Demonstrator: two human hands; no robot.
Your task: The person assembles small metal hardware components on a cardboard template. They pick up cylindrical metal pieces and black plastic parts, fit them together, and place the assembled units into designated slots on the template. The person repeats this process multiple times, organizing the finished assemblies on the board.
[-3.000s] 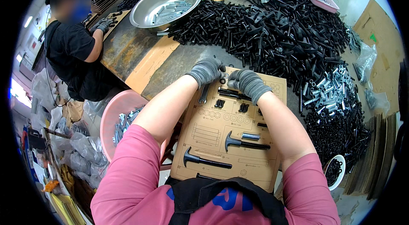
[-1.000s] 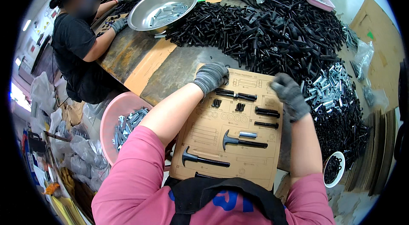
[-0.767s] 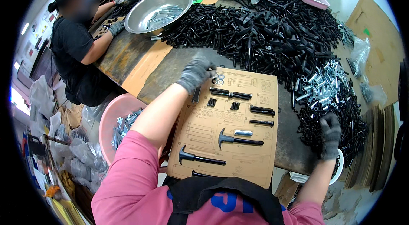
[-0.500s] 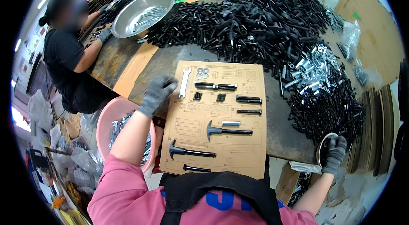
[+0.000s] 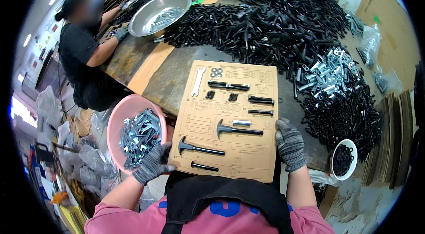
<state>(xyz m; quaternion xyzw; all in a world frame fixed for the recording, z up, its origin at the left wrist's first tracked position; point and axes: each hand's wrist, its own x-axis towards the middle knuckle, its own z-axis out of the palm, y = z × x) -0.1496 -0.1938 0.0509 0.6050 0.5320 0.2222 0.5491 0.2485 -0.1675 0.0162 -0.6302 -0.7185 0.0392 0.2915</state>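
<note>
A printed cardboard sheet (image 5: 201, 118) lies before me at the table's front edge. My left hand (image 5: 153, 163), in a grey glove, grips its lower left edge. The gloved right hand (image 5: 291, 146) holds the sheet's right edge, fingers partly hidden. On it lie an open-end wrench (image 5: 198, 82), several washers (image 5: 216, 72), a pair of long black bolts (image 5: 228, 85), small black screws (image 5: 210, 95), shorter black bolts (image 5: 261, 100), a silver tube (image 5: 241, 123), two black T-shaped pieces with curved heads (image 5: 239, 130) and a single black bolt (image 5: 204, 166).
A pink basin (image 5: 114, 145) of wrenches stands left. Black bolts (image 5: 265, 30) heap across the back, with silver tubes (image 5: 332, 72) right. A white bowl (image 5: 353, 169) of black rings sits front right. A steel basin (image 5: 137, 23) is near a co-worker (image 5: 82, 48) at far left.
My right hand has left the white bowl and come to the sheet's right edge. My left hand has moved from beside the wrench down to the lower left edge.
</note>
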